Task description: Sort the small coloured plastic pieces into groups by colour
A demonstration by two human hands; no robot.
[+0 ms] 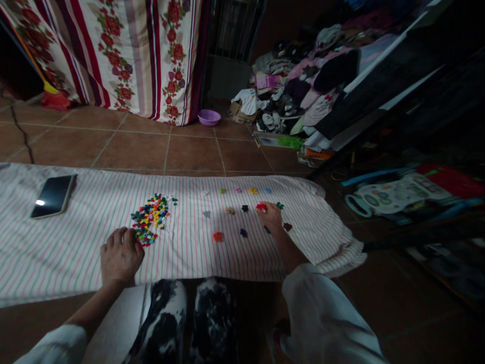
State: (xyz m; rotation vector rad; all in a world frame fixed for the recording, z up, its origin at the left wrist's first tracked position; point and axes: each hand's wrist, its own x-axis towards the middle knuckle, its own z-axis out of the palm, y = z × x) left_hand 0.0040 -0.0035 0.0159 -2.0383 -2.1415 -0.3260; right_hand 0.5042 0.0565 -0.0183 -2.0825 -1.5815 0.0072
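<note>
Pile of pcs by L grip: plastic, smooth, slight sheen AFAICT. Red pcs at R grip: same plastic look. Surface under both grips: matt cloth, creased. Phone beyond L grip, to its left: glossy glass-like screen, bright glare. Farther past the grips, from here: matt cloth curtain, smooth plastic basin, floor tiles w/ dull sheen.

No text, label, brand, number or sign can be read anywhere in view.
</note>
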